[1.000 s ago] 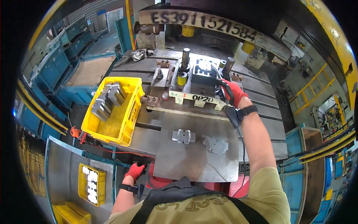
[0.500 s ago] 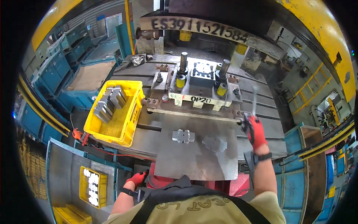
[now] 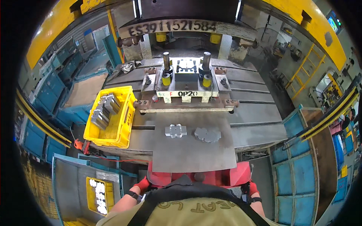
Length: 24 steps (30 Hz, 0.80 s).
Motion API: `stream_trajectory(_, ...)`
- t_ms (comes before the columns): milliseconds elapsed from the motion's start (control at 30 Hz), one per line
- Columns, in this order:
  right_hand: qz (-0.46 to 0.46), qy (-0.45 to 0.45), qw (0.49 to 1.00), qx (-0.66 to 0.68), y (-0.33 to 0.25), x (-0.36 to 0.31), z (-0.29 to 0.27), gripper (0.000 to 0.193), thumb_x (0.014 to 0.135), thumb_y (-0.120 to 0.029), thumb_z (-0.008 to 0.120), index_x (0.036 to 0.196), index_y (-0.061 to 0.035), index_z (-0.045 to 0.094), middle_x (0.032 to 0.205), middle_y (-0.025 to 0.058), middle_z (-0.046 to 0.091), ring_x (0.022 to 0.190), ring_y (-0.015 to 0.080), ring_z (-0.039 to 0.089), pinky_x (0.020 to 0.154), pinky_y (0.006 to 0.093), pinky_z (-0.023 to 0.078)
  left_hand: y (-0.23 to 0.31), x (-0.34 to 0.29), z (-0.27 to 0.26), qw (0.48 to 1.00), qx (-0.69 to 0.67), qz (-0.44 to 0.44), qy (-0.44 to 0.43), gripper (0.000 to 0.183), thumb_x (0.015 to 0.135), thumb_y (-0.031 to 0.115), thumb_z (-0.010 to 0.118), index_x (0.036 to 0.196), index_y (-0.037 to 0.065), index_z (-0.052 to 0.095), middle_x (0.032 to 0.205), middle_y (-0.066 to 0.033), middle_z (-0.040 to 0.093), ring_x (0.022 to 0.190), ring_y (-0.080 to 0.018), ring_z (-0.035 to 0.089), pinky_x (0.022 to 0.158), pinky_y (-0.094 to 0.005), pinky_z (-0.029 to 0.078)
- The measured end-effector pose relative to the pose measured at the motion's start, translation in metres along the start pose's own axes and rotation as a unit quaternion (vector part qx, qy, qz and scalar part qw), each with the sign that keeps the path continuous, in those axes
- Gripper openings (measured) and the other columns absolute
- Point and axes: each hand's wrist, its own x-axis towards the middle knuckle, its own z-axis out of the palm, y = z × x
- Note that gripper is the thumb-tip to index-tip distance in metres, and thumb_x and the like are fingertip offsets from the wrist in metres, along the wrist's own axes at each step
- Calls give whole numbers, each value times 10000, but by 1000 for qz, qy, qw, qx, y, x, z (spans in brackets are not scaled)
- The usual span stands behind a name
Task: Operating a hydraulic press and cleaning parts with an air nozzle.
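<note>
My left hand (image 3: 143, 184), in a red glove, is down by the left end of a red metal stand (image 3: 240, 174). At its right end is my right hand (image 3: 252, 188), also red-gloved. The fingers of both hands are mostly hidden. On the grey plate (image 3: 192, 156) ahead of me lie a light metal piece (image 3: 175, 131) with notched edges and, to its right, a small stack of flat darker blanks (image 3: 207, 135). Beyond, the press die (image 3: 186, 77) stands between two posts, with a bright, flat cut-out part (image 3: 187, 64) on top.
A yellow crate (image 3: 126, 130) with stacked metal pieces stands left on the press bed (image 3: 256, 118). The press's upper block (image 3: 233, 31) hangs above the die. Lower left, another yellow crate (image 3: 109, 194) holds white-looking parts. Blue metal bins (image 3: 290, 177) flank the right side.
My right hand has come down from beside the die to the red stand's right end; the blurred thin thing at it is out of sight. My left hand stays low. The view has shifted.
</note>
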Motion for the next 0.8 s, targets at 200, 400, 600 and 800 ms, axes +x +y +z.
stream_trajectory(200,-38,-117,966,-227,-35,-1,7,209,696,-245,526,794,-61,538,626,87,546,552,177,528,492,300,401,-1,4,1,998,33,31,43,456,705,382,476,1016,47,469,954,-129,513,881,-225,475,734,-310,381)
stream_trajectory(400,-17,-161,923,-350,-46,2,9,206,685,-238,509,822,-91,553,714,131,562,633,189,557,490,297,412,-6,10,2,992,65,58,90,435,706,367,477,1002,48,478,935,-123,520,862,-214,481,726,-305,383)
stream_trajectory(600,-114,-160,855,-480,12,41,17,243,690,-280,501,822,-82,553,783,143,561,736,235,555,574,323,424,-6,15,4,988,85,69,111,414,707,353,478,988,49,486,915,-118,527,844,-203,486,718,-299,385)
stream_trajectory(800,-377,-68,783,-491,38,53,14,114,696,-179,514,755,-88,550,576,50,534,463,149,492,395,287,374,-6,13,-2,985,102,73,123,393,709,339,479,974,49,495,896,-112,534,825,-191,491,710,-294,387)
